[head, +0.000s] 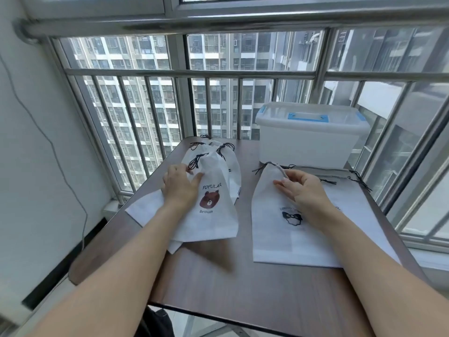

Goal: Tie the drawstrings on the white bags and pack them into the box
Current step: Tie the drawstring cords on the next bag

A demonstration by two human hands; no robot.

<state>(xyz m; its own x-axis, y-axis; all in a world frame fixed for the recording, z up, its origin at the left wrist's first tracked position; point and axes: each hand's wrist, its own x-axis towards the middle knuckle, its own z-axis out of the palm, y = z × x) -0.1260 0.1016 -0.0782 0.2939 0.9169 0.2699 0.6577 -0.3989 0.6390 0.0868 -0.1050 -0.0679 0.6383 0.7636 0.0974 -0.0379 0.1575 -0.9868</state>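
Note:
A pile of white drawstring bags with cinched tops lies at the left of the brown table. The top one is a bear-print bag marked POPULAR. My left hand rests flat on it, fingers near its dark drawstring. On the right lie flat white bags, the top one a bow-print bag. My right hand lies on this bag and pinches its mouth edge near the cord. A translucent plastic box with a blue handle and closed lid stands at the back right.
Window bars and glass surround the table on the far and right sides. A white wall with a hanging cable is to the left. The table's near edge is in front of me, with a dark object below it.

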